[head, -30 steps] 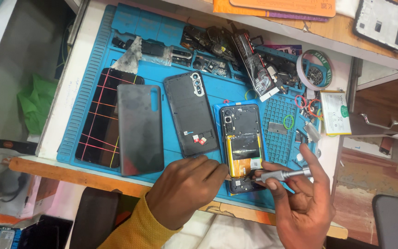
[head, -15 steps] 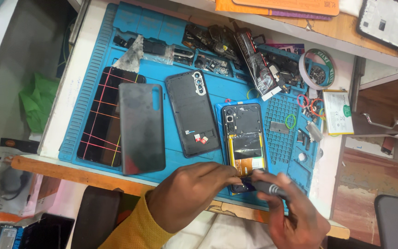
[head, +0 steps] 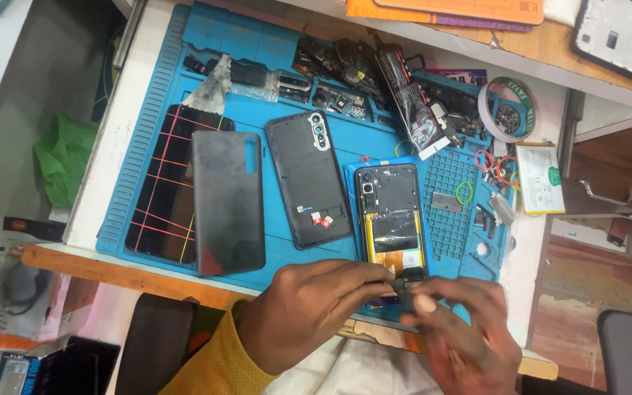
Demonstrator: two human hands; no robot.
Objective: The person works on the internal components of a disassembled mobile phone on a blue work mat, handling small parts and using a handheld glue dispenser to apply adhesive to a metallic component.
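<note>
White workbench point(head: 100, 183) carries a blue repair mat point(head: 272, 44) and a white battery point(head: 540, 178)

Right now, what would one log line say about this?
left hand: pinching small dark part | right hand: pinching same part | opened phone: on blue mat, beneath hands

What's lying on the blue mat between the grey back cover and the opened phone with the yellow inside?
In the head view, a black phone back panel, inner side up with its camera cutout at the top, lies between the grey back cover and the opened phone.
</note>
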